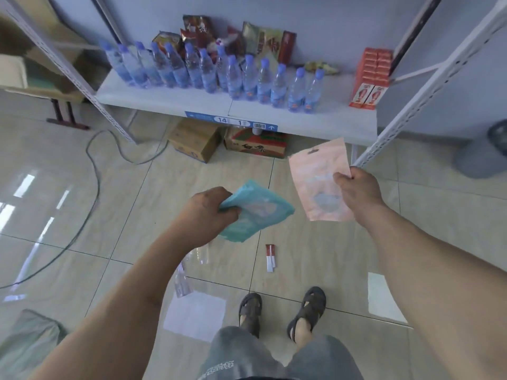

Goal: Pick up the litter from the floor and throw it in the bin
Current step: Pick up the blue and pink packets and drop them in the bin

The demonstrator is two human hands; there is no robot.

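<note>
The left hand (210, 212) grips a teal pouch (256, 212) in curled fingers while the right hand (358, 187) pinches a pink pouch (319, 182) above the tiled floor (82, 215).

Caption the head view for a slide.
Left hand grips a teal packet, right hand a pink pouch; bin at right.

Glossy beige tiled floor (82, 187); white metal shelf (301, 119) against pale blue wall (329, 17).
</note>
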